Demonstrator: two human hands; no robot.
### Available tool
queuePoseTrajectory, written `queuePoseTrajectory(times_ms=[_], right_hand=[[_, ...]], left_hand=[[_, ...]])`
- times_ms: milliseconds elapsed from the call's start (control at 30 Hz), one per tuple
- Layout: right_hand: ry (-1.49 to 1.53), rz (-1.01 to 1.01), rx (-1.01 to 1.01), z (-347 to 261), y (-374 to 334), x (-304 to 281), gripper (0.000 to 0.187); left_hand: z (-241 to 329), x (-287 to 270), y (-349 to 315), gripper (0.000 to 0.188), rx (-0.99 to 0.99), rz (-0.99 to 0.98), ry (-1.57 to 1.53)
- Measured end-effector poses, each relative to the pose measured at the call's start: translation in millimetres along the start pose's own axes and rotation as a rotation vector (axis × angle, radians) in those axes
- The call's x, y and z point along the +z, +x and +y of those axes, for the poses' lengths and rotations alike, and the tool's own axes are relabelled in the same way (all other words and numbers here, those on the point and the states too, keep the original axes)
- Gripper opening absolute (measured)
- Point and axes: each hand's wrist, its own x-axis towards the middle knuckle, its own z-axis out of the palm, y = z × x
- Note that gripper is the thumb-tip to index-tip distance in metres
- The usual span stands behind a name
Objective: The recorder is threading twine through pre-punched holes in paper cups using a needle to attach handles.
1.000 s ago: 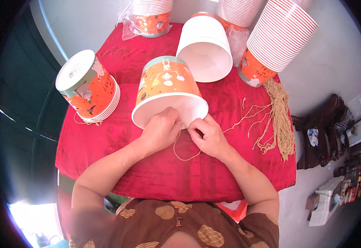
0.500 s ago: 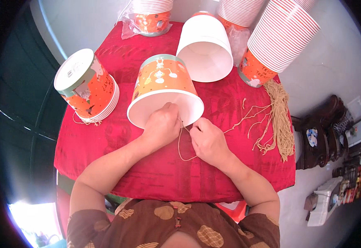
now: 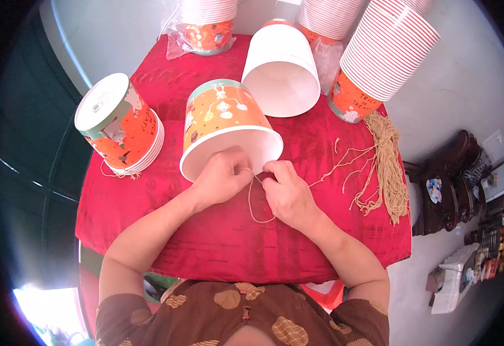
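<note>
An orange paper bucket (image 3: 229, 109) with cartoon prints lies tipped on the red cloth, its white mouth facing me. My left hand (image 3: 223, 176) is at the near rim, fingers closed in a pinch on a thin tan string (image 3: 250, 203). Beside the rim's right end, my right hand (image 3: 288, 190) is also closed, thumb and forefinger pressed together on the string. The string spans the short gap between both hands, and a loop of it hangs below onto the cloth. Where exactly it meets the bucket is hidden by my fingers.
A bundle of tan strings (image 3: 387, 173) hangs near the table's right edge. Inverted nested buckets (image 3: 119, 127) stand at left. A white-sided bucket (image 3: 284, 75) lies behind, with tall bucket stacks (image 3: 390, 52) at the back right and a plastic-wrapped stack (image 3: 209, 34) at the back left.
My left hand has drawn slightly out of the bucket's mouth toward me. The right fingers have lifted a little at the rim, and the bucket has shifted slightly.
</note>
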Motion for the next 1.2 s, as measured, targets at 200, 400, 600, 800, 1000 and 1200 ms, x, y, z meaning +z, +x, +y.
queuePoseTrajectory(times_ms=[200, 400, 600, 800, 1000, 1200], right_hand=[[0.031, 0.009, 0.019, 5, 1, 3, 0.005], [0.062, -0.004, 0.009, 8, 2, 5, 0.006], [0.142, -0.031, 0.003, 14, 3, 5, 0.005], [0.174, -0.026, 0.001, 14, 3, 8, 0.005], [0.195, -0.059, 0.035, 12, 2, 7, 0.005], [0.215, -0.029, 0.045, 14, 0, 10, 0.006]], left_hand=[[8, 0, 2, 0.012, -0.147, -0.106, -0.203], [7, 14, -5, 0.013, 0.054, 0.078, 0.145], [9, 17, -8, 0.016, -0.06, 0.071, 0.197], [5, 15, -7, 0.019, -0.133, 0.073, 0.163], [8, 14, -7, 0.021, -0.149, 0.071, 0.161], [3, 15, -9, 0.014, -0.077, 0.079, 0.161]])
